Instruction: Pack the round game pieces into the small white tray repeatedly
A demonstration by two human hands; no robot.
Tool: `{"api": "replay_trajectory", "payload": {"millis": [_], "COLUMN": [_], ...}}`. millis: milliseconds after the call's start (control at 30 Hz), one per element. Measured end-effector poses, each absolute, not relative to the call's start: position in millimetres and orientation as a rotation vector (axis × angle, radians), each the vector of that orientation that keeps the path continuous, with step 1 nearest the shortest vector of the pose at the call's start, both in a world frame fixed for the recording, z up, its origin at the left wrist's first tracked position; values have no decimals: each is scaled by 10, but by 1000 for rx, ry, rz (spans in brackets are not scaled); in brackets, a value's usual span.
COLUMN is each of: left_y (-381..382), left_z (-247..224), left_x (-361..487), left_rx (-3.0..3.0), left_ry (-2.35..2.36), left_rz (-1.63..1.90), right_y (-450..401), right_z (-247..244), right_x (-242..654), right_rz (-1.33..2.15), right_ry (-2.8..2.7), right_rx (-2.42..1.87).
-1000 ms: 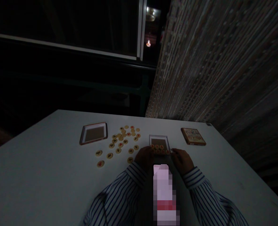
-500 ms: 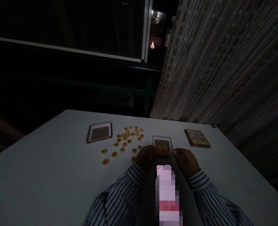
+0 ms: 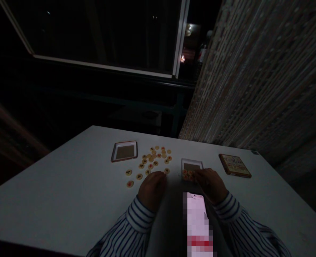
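Partly filled tray (image 3: 192,166) — red-marked discs (image 3: 185,172), right hand (image 3: 212,184) overlapping, left hand (image 3: 152,191) apart, grips unclear

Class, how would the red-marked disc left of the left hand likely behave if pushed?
The red-marked disc lies flat, so it would probably slide rather than roll. The white table looks smooth, suggesting little resistance. Its low shape makes tipping unlikely.

On the table (image 3: 66,203) a tray (image 3: 125,152) lies leftmost, loose discs (image 3: 150,166) to its right. Right of those sits a second tray (image 3: 191,166) with more discs (image 3: 185,172) in its near end, then a case (image 3: 234,165) farther right. A phone (image 3: 197,202) is before the second tray.
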State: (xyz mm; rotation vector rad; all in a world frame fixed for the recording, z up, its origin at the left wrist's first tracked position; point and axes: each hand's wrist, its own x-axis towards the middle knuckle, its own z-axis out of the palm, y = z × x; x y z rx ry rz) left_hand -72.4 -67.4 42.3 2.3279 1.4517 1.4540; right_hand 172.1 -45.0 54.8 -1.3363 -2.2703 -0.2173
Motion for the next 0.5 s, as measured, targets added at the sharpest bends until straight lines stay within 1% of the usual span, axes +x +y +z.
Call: {"api": "replay_trajectory", "payload": {"millis": [200,333,433,500], "left_y": [-802,-842,-849,-845], "left_z": [365,276,220,194], "left_x": [-1061,-1318,-1500,-1605], "left_rx": [2308,2250,2210,2190], "left_ry": [1661,1762,1836,1895], "left_rz": [1396,1407,1412,1386], "right_y": [-317,-272,-256,-248], "right_z": [699,779,826,831], "right_x": [1352,1086,890,774], "right_rz": [-120,-127,-159,-134], "right_ry": [-2446,-2541,-2647,-2701], "right_rx": [-1382,-1402,-1395,-1302]}}
